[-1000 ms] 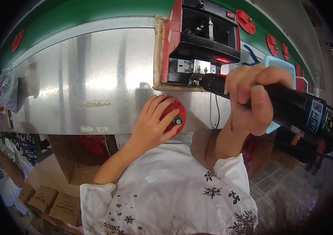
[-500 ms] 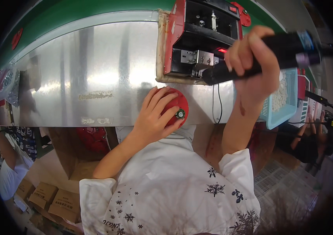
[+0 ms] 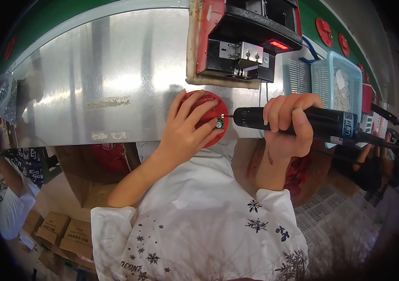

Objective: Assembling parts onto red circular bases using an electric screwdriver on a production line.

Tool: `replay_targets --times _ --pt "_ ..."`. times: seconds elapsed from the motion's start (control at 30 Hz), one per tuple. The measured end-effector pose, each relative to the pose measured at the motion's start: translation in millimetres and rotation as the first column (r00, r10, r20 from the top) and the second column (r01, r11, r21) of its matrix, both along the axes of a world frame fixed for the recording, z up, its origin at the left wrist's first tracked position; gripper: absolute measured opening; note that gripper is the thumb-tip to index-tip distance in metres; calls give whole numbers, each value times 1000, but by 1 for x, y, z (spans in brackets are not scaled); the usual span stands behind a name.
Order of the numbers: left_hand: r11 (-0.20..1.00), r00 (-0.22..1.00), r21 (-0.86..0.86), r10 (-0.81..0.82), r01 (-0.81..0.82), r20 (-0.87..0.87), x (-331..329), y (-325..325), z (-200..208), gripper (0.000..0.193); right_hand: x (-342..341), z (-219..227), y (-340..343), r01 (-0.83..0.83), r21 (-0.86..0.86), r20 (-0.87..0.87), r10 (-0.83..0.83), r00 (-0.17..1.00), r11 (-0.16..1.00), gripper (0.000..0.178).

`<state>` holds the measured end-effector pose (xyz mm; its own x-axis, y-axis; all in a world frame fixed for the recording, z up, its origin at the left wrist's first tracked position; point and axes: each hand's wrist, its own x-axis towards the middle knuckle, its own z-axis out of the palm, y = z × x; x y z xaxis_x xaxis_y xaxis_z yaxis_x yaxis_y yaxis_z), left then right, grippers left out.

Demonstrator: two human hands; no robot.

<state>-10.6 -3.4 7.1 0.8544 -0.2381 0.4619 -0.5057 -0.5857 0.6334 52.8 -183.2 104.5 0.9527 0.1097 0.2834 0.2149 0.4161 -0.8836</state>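
My left hand [image 3: 184, 125] lies over a round red plastic part [image 3: 220, 104] at the table's near edge, its fingers spread across the top and holding it. Beside my fingertips a small green circuit board [image 3: 219, 123] shows on that part. My right hand [image 3: 289, 122] is wrapped around a black electric screwdriver [image 3: 251, 117], held nearly level, with its cable running off to the right. The thin bit points left and its tip meets a small bright spot, seemingly a screw, on the red part. My palm and fingers hide much of the part's left side.
Beyond the part stands a red and black machine [image 3: 241, 56] with a lit red display. A light-blue basket [image 3: 319, 77] of small pale pieces is at right. A clear bag [image 3: 6, 100] of small parts lies far left. Cardboard boxes [image 3: 75, 236] stand below; other people sit at both sides.
My right hand has come down toward me with the screwdriver, turning it so that its bit reaches the red part. My left hand stays on the part.
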Motion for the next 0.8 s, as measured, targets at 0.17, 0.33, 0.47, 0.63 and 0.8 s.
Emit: replay_targets --times 0.17,0.33,0.47,0.63,0.8 --pt "1000 999 20 23 -24 22 -1 -2 1 23 3 -2 1 18 -93 13 -17 1000 996 13" --pt "999 1000 21 26 -26 -6 -2 -2 1 21 3 -1 -2 10 -13 6 -9 1000 1000 13" --pt "999 999 26 26 -26 -23 -2 -2 2 21 2 -7 -2 -3 -30 -23 2 1000 1000 13" --pt "999 1000 34 -3 3 -2 -2 -2 -1 21 1 -5 2 -36 -66 25 38 999 997 15" --pt "1000 1000 19 -20 20 0 -2 -1 -3 22 -4 0 18 -70 -237 69 88 994 969 17"
